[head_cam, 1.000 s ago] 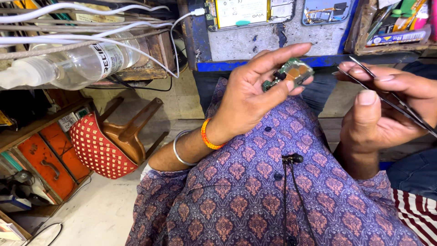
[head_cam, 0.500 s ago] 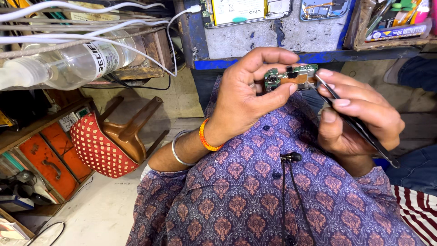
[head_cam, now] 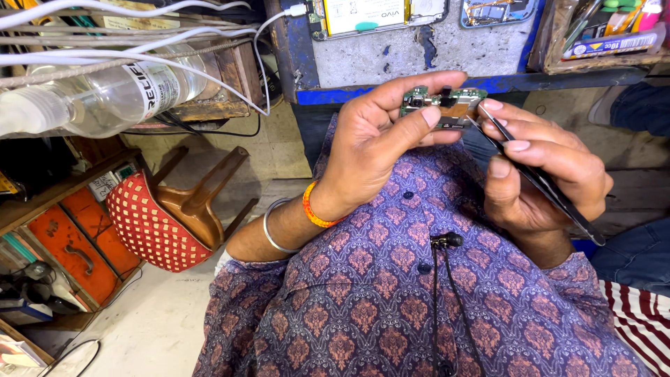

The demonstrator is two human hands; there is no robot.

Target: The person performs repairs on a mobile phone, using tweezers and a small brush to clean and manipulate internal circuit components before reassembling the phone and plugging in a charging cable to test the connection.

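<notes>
Right hand (head_cam: pixel 541 174) brought tweezers (head_cam: pixel 537 178) against circuit board (head_cam: pixel 443 106).

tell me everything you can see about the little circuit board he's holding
The circuit board is a small, narrow green board with dark components, metal shielding and a tan patch near its right end. It is held roughly level, edge-on to the camera, in front of the blue-edged workbench. The left hand pinches it, thumb across the front and fingers behind. The right hand holds black tweezers, whose tips meet the board's lower right edge. Its far side is hidden.
</notes>
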